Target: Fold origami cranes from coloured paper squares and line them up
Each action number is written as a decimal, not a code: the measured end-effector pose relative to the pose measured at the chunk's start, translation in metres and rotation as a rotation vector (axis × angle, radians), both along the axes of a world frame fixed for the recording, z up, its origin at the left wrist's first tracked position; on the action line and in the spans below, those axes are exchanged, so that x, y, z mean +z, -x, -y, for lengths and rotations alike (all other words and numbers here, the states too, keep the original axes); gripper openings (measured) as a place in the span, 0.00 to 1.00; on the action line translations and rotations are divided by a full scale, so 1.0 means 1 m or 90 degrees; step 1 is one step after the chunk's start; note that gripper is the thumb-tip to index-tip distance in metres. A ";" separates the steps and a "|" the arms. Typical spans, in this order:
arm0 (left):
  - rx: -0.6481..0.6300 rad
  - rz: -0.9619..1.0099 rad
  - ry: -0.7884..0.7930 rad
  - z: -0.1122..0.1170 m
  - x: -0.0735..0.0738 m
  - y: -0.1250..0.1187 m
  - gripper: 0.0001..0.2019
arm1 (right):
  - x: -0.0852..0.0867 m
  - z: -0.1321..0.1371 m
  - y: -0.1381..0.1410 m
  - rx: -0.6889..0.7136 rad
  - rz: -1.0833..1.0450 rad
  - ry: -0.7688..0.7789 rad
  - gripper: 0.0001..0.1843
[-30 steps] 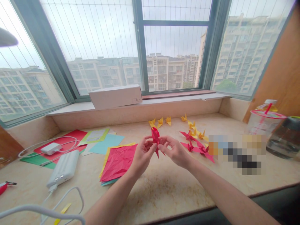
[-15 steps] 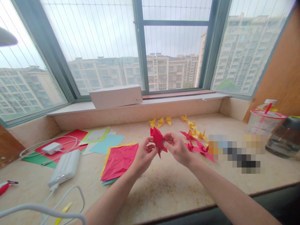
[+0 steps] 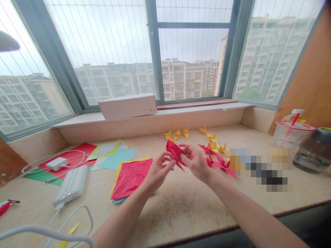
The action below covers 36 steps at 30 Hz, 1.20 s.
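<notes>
A half-folded red paper figure [image 3: 175, 153] hangs in the air above the stone counter [image 3: 181, 210], held between both hands. My left hand [image 3: 158, 171] pinches its lower left side with thumb and fingers. My right hand [image 3: 197, 162] grips its right side, fingers curled round the paper. Just left of the hands lies a crumpled red sheet [image 3: 131, 177] on a small stack of coloured paper. Several finished red paper cranes [image 3: 219, 162] lie right of my right hand, and several yellow ones [image 3: 178, 133] stand farther back.
A white power bank [image 3: 72, 185] with cables, a white charger [image 3: 57, 163] on red and green sheets, and a light blue sheet [image 3: 118, 157] lie at the left. A white box [image 3: 127, 106] rests on the window sill. A plastic cup [image 3: 292, 135] and a jar [image 3: 313, 151] stand at the right.
The red figure has turned from upright to tilted, its point now aimed down to the right. My right hand moved left and closed further over it.
</notes>
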<state>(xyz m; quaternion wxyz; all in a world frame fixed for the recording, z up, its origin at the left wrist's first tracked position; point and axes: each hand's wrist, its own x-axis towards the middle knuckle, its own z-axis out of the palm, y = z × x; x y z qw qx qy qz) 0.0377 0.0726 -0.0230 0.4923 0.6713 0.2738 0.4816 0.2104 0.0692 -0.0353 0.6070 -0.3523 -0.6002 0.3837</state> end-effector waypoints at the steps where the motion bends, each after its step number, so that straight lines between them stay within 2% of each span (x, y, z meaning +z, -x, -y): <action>1: 0.008 0.002 -0.014 -0.001 0.000 0.000 0.09 | -0.001 -0.001 0.000 -0.002 -0.006 0.004 0.20; 6: 0.032 -0.017 -0.011 -0.003 -0.005 -0.003 0.08 | -0.001 -0.002 0.000 0.021 -0.014 0.026 0.21; 9: 0.041 -0.037 -0.017 -0.006 -0.010 -0.002 0.11 | 0.002 0.003 0.002 0.074 -0.013 0.042 0.21; 13: 0.049 -0.070 -0.053 -0.010 -0.016 0.000 0.06 | 0.005 0.007 0.004 0.112 -0.018 0.065 0.21; 21: 0.051 0.015 -0.013 -0.007 -0.007 -0.002 0.09 | 0.011 0.003 0.001 0.161 -0.093 0.086 0.23; 25: 0.018 0.047 0.018 -0.005 -0.005 -0.002 0.11 | 0.014 0.003 -0.003 0.170 -0.074 0.069 0.19; 30: -0.035 0.049 0.036 -0.001 -0.001 -0.003 0.11 | 0.013 0.001 -0.005 0.152 -0.111 0.083 0.20; 36: -0.071 0.041 0.084 0.004 0.001 0.000 0.16 | 0.016 0.001 -0.006 0.131 -0.143 0.098 0.22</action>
